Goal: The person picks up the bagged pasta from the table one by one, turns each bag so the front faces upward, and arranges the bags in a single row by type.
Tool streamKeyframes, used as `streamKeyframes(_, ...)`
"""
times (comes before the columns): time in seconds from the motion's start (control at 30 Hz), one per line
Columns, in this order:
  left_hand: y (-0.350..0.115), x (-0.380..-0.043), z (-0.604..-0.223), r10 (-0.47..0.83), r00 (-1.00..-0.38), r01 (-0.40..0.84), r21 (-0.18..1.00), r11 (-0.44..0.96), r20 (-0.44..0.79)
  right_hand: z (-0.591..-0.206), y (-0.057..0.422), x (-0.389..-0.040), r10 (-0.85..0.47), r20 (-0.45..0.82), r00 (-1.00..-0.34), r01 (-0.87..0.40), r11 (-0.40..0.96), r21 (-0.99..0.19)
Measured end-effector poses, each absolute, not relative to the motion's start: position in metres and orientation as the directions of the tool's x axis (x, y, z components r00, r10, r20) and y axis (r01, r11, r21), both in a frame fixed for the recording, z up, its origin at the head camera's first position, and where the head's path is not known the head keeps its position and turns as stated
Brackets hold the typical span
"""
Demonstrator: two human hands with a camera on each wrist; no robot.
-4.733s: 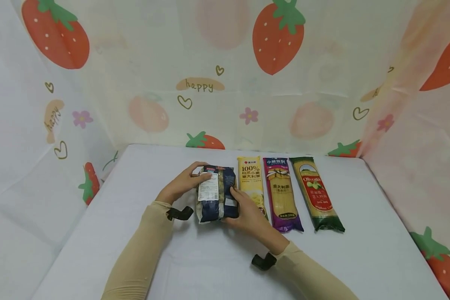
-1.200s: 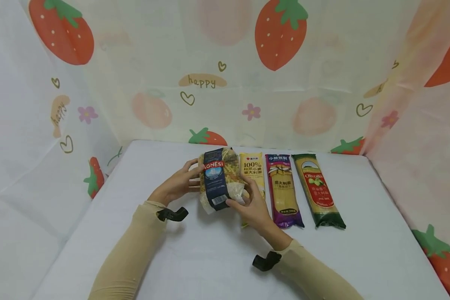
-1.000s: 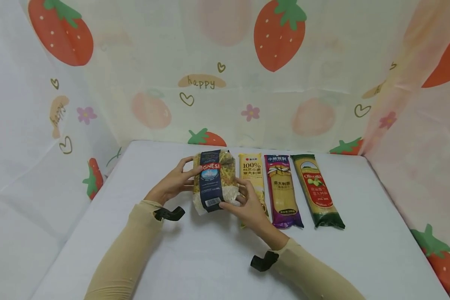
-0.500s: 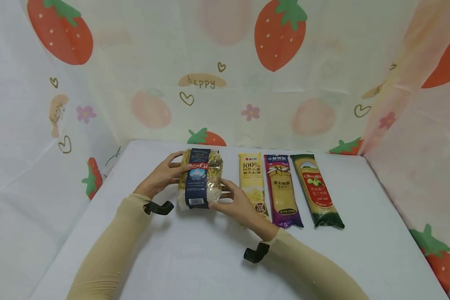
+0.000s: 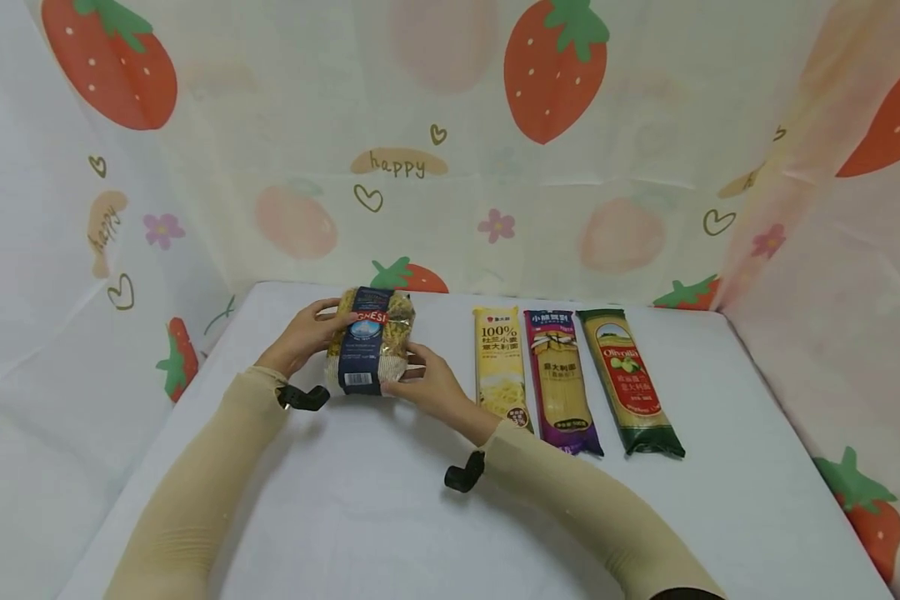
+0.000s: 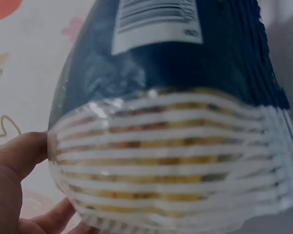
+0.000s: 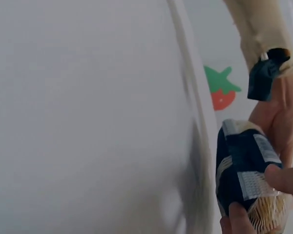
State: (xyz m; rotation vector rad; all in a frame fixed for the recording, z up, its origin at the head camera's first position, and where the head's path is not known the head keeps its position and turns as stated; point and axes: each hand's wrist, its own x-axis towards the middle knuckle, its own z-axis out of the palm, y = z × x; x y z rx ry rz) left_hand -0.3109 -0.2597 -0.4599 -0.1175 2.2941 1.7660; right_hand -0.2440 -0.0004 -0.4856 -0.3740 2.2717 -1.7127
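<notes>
A clear pasta bag with a dark blue band and a red brand label faces up between my two hands, left of the table's middle. My left hand grips its left side, thumb over the front. My right hand holds its lower right corner between thumb and fingers. Close up in the left wrist view are the bag's striped end and my left thumb. The right wrist view shows the bag with both hands on it; the bag hides part of my fingers.
Three long pasta packs lie side by side to the right: a yellow one, a purple one and a green and red one. A white cloth covers the table. A strawberry-printed curtain stands behind and at the sides.
The pasta bag has turned from its back label to its front. Both hands have carried it left, away from the yellow pack. The three long packs have stayed put.
</notes>
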Motion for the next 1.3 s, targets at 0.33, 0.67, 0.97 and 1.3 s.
streamKeyframes(0.33,-0.28,-0.322,-0.464,0.038,-0.965,-0.241,0.931,0.275,-0.261,-0.494,-0.026,-0.27,-0.414,-0.113,-0.903,0.021,0.221,-0.975)
streamKeyframes(0.67,-0.293,-0.331,-0.468,0.006,-0.969,-0.234,0.92,0.315,-0.249,-0.494,-0.05,-0.28,-0.351,-0.164,-0.922,0.08,0.241,-0.967)
streamKeyframes(0.97,-0.297,-0.334,-0.471,0.018,-0.966,-0.237,0.904,0.356,-0.26,-0.498,-0.055,-0.283,-0.369,-0.161,-0.915,0.054,0.285,-0.957)
streamKeyframes(1.3,-0.299,-0.339,-0.477,0.024,-0.963,-0.243,0.903,0.355,-0.269,-0.505,-0.055,-0.287,-0.342,-0.14,-0.929,0.015,0.344,-0.939)
